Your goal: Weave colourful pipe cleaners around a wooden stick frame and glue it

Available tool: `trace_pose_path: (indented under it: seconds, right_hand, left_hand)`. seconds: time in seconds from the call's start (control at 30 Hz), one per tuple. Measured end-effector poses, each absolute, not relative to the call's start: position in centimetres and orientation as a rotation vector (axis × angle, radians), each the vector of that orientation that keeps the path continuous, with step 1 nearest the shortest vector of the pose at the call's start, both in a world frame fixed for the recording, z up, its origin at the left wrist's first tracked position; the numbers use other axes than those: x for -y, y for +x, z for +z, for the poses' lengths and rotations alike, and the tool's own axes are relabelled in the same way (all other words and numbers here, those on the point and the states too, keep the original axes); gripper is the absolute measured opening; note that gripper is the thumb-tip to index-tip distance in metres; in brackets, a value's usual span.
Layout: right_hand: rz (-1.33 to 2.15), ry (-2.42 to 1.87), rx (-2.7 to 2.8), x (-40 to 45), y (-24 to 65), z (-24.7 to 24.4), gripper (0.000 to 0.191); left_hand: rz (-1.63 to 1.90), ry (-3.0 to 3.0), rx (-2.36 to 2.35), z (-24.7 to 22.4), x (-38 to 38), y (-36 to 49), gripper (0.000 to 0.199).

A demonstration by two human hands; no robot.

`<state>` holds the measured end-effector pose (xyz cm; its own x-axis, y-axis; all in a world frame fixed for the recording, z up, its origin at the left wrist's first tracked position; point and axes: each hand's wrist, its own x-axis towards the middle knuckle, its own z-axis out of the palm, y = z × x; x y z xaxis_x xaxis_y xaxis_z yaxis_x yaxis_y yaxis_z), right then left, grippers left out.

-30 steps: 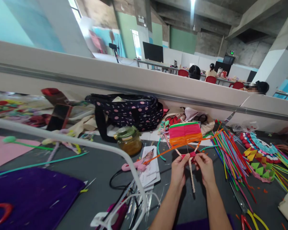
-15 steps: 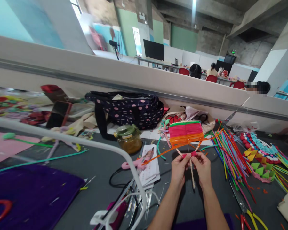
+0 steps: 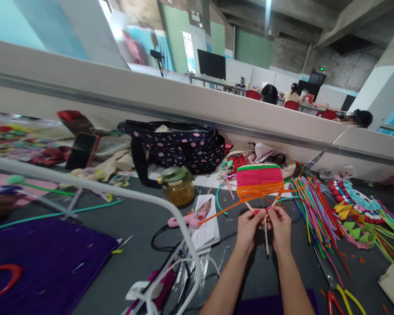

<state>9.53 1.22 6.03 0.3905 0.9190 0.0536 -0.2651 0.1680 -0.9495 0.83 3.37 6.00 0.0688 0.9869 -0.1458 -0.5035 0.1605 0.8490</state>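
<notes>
Both hands are up over the middle of the grey table [image 3: 134, 227], working a woven pipe-cleaner fan [image 3: 258, 180]. The left hand [image 3: 248, 227] is pinched closed on the pink strand [image 3: 260, 211] at the base of the weave, and the right hand [image 3: 280, 225] is pinched closed on its other end, thumbs meeting at the pale stem [image 3: 266, 236]. To do this well, I'd say keep the strand taut, wrap tight against the stem, and hold the crossing spokes from splaying. The fan stands upright above the fingers: a green top edge, a pink band, an orange band beneath, with 1 long orange tail [image 3: 216, 214] trailing left toward the booklet [image 3: 207, 227]. Loose coloured pipe cleaners [image 3: 311, 205] lie just right of it.
</notes>
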Motion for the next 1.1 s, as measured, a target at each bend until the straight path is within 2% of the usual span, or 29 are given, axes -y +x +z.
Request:
trace_pose_path:
  seconds: [0.4,1.1]
  right_hand:
    - [0.813,-1.093,0.731,-1.40,9.93,5.91,0.027]
    - [0.772,-1.079,0.699,-1.34,10.16,6.05,0.025]
  left_hand:
    - [1.267,0.624,-0.712,6.31,-3.06,1.06,0.027]
    - [1.243,0.649,-0.719,6.52,-3.11,0.81,0.024]
